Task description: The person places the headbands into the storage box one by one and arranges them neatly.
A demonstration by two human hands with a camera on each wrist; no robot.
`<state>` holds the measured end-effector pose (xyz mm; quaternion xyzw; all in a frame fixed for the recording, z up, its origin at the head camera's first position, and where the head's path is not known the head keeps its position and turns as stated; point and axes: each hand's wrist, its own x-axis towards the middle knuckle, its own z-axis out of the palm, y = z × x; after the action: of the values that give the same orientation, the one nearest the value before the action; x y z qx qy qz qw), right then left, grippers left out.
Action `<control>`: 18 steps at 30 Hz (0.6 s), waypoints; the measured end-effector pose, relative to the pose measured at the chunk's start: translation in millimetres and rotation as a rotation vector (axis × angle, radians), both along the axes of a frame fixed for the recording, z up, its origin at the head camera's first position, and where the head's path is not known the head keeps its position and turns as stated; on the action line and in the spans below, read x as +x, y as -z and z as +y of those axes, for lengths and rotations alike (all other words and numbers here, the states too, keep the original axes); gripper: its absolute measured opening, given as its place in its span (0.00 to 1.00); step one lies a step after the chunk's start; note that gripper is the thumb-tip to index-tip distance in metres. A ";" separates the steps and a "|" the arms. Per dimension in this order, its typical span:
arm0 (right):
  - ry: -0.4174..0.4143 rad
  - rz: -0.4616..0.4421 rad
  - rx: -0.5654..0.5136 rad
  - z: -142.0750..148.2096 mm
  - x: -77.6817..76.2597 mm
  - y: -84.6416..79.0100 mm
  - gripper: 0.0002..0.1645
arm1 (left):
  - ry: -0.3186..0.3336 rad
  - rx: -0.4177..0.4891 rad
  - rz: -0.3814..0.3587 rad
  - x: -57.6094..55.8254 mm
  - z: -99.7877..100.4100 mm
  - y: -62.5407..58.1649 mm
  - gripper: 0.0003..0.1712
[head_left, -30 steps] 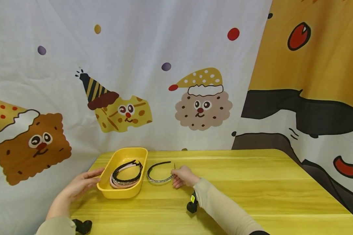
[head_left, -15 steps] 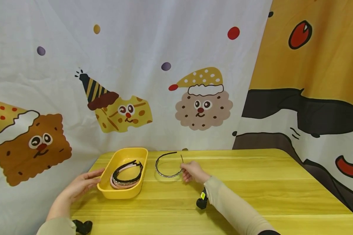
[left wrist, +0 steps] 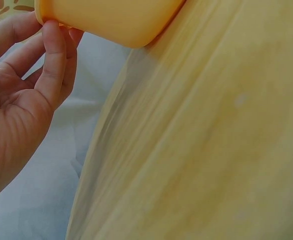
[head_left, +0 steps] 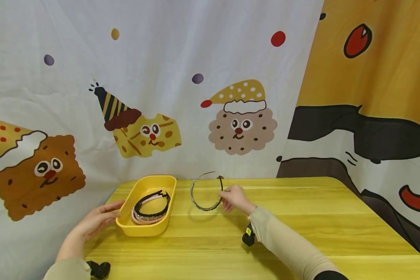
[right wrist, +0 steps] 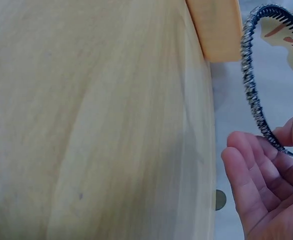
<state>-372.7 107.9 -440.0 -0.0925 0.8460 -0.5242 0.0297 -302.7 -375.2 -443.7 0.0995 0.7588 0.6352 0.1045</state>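
My right hand (head_left: 235,198) pinches one end of a glittery black headband (head_left: 193,196) between thumb and fingers and holds it raised over the table. In the right wrist view the headband (right wrist: 250,80) shows silvery sparkle outside and small comb teeth inside. My left hand (head_left: 96,219) touches the left side of a yellow plastic tray (head_left: 140,230), its fingers fairly straight. In the left wrist view the fingertips meet the tray's wall (left wrist: 111,22) just under the rim. Several headbands (head_left: 150,214), black, glittery and pink, lie stacked inside the tray.
The tray stands at the left of a yellow wood-grain table (head_left: 301,225). Behind the table hangs a white curtain (head_left: 182,46) printed with cartoon biscuits and cheese. A black device (head_left: 248,236) is worn on the right wrist, another (head_left: 98,269) on the left.
My right hand has moved right and slightly away with the headband, lifting and turning it more upright. The left hand and the tray have stayed in place.
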 end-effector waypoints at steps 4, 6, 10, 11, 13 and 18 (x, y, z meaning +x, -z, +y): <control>0.019 0.000 0.008 2.6 -3.1 -1.3 0.18 | 0.002 0.011 -0.001 1.0 0.9 -1.3 0.38; 0.033 -0.008 0.003 4.3 -4.5 -1.3 0.16 | 0.004 0.009 -0.002 1.5 1.4 -1.9 0.38; 0.039 -0.008 -0.010 7.5 -6.9 -0.1 0.13 | -0.002 -0.003 0.001 1.7 2.0 -2.5 0.38; 0.041 -0.010 -0.009 8.1 -7.2 -0.3 0.12 | -0.001 -0.003 0.002 1.6 2.0 -2.5 0.38; 0.043 -0.012 -0.011 9.1 -7.6 -1.0 0.12 | -0.002 -0.002 0.002 1.3 1.8 -2.3 0.38; 0.024 -0.001 0.026 10.6 -6.2 -5.6 0.15 | 0.008 0.007 0.003 -0.1 0.1 -0.7 0.38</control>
<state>-378.9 118.5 -434.3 -0.0815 0.8538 -0.5136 0.0250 -302.7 -375.1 -443.0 0.1036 0.7563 0.6373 0.1056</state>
